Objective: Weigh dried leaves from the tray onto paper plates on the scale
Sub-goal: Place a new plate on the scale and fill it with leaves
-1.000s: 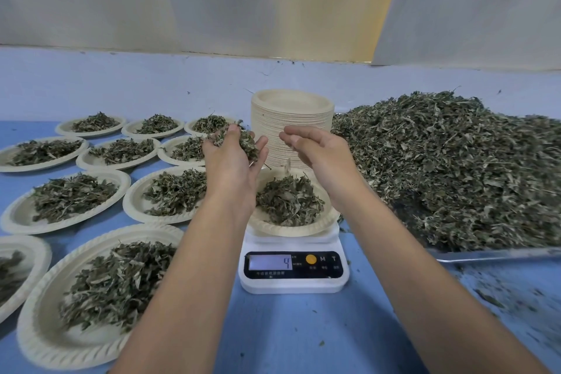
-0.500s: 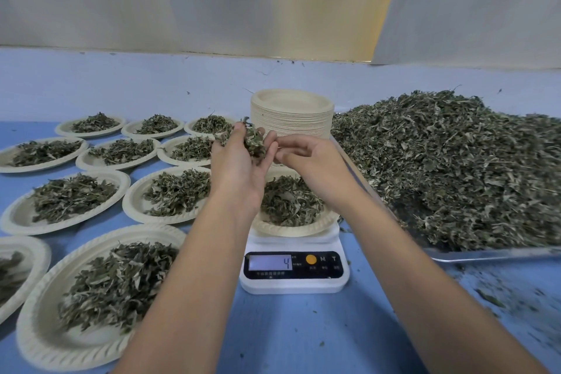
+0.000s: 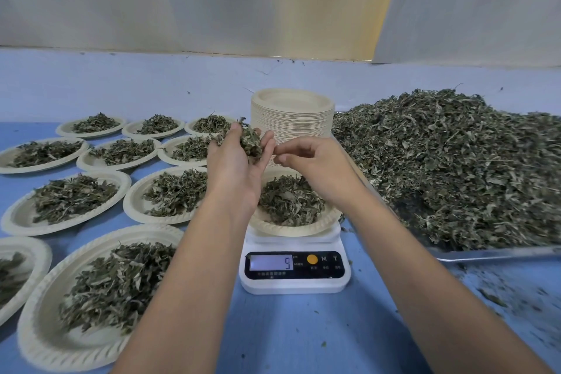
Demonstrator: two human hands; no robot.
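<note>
The left hand (image 3: 233,167) is cupped palm-up above the back of the scale (image 3: 294,285), its fingers curled round a handful of leaves (image 3: 250,143). The right hand (image 3: 312,167) is just beside it, also above the scale, with its fingertips (image 3: 279,156) drawn together against the edge of that handful. Whether they have a scrap between them cannot be told. Under both hands a paper plate (image 3: 291,229) sits on the scale with a low mound of dried leaves (image 3: 288,203) in it, and the display (image 3: 271,262) shows a single digit. The main heap (image 3: 455,167) lies on the metal tray (image 3: 491,253) to the right of the scale. A stack of empty plates (image 3: 291,118) stands behind the scale, and filled plates (image 3: 18,218) spread out to its left. This stuff looks very light, brittle and loose, a tangle of curled bits and thin stems with no firm place to grip. It is probably best held cradled in a cupped palm and taken off in small pinches of the fingertips. A hard squeeze would likely crumble it to dust. A pinch adds very little, so it suits fine topping-up, though stems may drag extra bits along. Crumbs can drift past the plate's rim onto the blue table (image 3: 303,337), so dropping them low over the mound seems safest.
</note>
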